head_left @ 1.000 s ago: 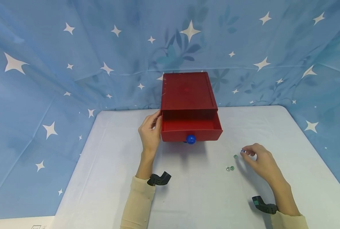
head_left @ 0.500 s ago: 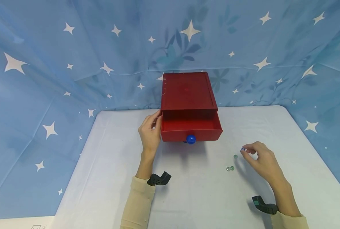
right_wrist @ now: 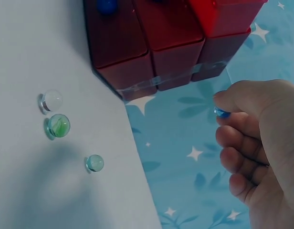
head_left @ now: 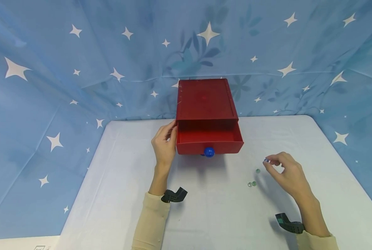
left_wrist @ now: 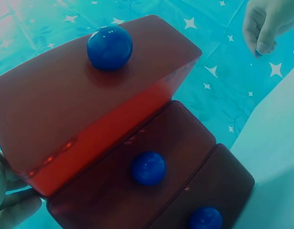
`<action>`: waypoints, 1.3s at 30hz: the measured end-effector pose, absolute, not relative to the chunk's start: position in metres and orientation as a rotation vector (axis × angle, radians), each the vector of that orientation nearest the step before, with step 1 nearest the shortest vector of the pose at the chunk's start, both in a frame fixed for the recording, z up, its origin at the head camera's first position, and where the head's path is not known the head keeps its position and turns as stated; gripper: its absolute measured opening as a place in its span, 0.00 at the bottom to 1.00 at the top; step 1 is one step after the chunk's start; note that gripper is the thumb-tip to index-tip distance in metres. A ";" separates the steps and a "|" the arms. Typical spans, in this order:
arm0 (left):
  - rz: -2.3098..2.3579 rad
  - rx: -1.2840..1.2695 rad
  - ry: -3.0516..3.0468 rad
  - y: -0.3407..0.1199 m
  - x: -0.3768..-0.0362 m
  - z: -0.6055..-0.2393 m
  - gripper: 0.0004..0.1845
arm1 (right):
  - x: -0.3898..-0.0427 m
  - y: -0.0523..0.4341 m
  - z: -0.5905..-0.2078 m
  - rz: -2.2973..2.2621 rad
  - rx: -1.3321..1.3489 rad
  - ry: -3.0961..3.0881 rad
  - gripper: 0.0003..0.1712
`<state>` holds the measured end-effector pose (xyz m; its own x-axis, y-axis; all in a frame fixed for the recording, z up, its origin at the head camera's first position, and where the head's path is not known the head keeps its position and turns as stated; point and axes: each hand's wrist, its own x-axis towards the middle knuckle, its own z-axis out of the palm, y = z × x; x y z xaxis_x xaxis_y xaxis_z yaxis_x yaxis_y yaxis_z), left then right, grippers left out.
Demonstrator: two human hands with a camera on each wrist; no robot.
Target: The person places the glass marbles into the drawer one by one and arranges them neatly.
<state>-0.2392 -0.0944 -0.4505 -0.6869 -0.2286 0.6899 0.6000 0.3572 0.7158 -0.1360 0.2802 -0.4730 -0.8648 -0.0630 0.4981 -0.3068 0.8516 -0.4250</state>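
Pinched between thumb and forefinger of the right hand [head_left: 287,172]: a small blue marble [right_wrist: 222,112], lifted off the table [head_left: 211,215]. Left hand [head_left: 163,146], fingers seemingly straight, steadies the red drawer box [head_left: 206,100], top drawer [head_left: 208,139] open. Three marbles [right_wrist: 58,125] lie nearby.

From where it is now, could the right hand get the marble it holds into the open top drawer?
Probably yes. The right hand pinches a small blue glass marble above the white table, and the red plastic chest's pulled-out top drawer lies open with nothing between. The left hand rests on its far side.
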 end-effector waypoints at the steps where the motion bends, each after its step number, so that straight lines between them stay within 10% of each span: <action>1: -1.415 -0.326 -1.878 -0.095 -0.239 -0.450 0.13 | -0.136 0.280 -0.472 0.698 0.274 -2.540 0.12; 39: -1.369 -0.330 -1.855 -0.087 -0.218 -0.419 0.12 | -0.148 0.262 -0.444 0.830 0.402 -2.259 0.15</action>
<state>-0.2185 -0.0865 -0.4186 -0.6539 -0.2363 0.7187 0.6171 0.3829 0.6874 -0.1481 0.2617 -0.4444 -0.7160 -0.0497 0.6964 -0.4887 0.7480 -0.4491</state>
